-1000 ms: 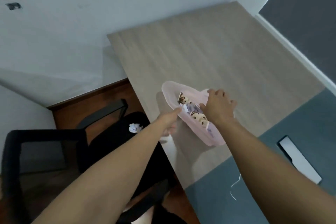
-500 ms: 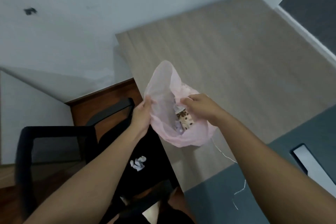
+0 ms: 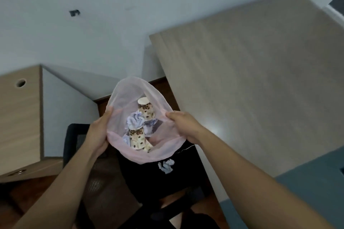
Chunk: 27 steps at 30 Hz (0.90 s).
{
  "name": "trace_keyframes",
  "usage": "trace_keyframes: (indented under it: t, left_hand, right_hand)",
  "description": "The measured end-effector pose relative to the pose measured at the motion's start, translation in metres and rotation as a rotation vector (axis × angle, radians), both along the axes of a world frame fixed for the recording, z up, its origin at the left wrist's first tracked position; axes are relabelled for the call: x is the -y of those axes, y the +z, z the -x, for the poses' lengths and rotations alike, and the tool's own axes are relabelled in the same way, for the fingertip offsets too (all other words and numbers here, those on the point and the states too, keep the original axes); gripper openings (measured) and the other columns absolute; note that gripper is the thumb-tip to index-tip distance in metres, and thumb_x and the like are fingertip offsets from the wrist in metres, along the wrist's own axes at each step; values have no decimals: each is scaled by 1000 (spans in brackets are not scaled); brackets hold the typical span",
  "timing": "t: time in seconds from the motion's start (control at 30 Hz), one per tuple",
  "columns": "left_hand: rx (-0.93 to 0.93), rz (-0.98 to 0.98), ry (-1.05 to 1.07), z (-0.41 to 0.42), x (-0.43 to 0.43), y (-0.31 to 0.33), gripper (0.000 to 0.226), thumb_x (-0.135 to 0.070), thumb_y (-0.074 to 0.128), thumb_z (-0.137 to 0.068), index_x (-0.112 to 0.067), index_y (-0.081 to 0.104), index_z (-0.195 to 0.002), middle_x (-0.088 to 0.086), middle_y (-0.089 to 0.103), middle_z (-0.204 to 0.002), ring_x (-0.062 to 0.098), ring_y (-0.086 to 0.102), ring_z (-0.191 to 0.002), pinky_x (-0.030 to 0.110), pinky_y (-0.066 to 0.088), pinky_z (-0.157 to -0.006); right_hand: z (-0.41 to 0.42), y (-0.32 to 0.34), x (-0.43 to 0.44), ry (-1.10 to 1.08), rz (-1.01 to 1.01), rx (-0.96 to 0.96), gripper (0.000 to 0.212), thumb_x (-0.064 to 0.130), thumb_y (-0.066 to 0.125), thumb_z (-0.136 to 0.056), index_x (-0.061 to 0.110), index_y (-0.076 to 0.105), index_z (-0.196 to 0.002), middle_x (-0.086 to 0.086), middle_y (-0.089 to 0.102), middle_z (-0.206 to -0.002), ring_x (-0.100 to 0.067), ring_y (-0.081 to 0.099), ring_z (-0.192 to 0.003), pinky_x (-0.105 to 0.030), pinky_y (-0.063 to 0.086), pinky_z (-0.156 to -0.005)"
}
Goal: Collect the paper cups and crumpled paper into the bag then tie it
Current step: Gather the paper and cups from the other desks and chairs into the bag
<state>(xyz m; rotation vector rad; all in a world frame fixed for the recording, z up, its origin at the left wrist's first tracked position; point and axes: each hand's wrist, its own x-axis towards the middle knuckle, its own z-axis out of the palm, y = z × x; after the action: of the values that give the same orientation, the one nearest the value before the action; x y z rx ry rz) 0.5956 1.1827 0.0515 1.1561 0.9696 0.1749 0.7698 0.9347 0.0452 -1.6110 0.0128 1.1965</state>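
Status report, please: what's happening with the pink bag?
Left hand, right hand grip pink bag rim, mouth open. Cups, crumpled paper inside. One paper ball on chair.

The person's left grip [image 3: 98,134] and right grip [image 3: 183,126] each hold the rim of a thin pink see-through plastic bag [image 3: 130,91], one at each side. They keep its mouth wide open above a black office chair [image 3: 186,178]. Inside the bag lie two white paper cups with brown bean print [image 3: 146,110], with bluish-white crumpled paper [image 3: 135,120] between them. One more crumpled paper ball [image 3: 166,166] lies on the chair seat, just below the bag. The light wooden tabletop [image 3: 251,80] is at the right side.
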Motion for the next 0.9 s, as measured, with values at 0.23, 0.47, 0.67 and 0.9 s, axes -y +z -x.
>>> trace_keyframes:
  t: [0.23, 0.47, 0.67, 0.9]
  left_hand:
    - [-330, -203, 86, 14, -41, -65, 45, -59, 69, -98, -15, 78, -99, 2, 76, -99, 20, 73, -93, 29, 55, -73]
    - [-350, -250, 61, 18, -70, -142, 56, -69, 65, -94, -14, 73, -84, 6, 63, -84, 19, 57, -82, 37, 43, -75]
    - [-321, -192, 129, 9, -78, -168, 59, -74, 66, -90, -17, 75, -79, 1, 60, -83, 17, 55, -78, 36, 45, -72]
    - [-319, -215, 151, 2, -75, -182, 47, -67, 66, -96, -27, 76, -74, -2, 68, -82, 9, 64, -73, 23, 53, -66]
  right_hand:
    - [41, -86, -58, 147, 175, 113, 34, 42, 56, -102, 12, 65, -90, -8, 67, -90, -28, 64, -86, -39, 45, -78]
    - [58, -176, -57, 38, 277, 244, 33, 36, 49, -114, 12, 73, -117, 3, 72, -106, -13, 68, -99, -37, 51, -94]
    - [91, -270, -11, 20, 547, 150, 21, 31, 48, -114, 17, 62, -122, -8, 65, -113, -27, 62, -104, -33, 42, -88]
    - [145, -347, -11, 259, 631, 96, 52, 30, 70, -105, 12, 54, -151, -25, 52, -146, -38, 64, -115, -31, 48, -88]
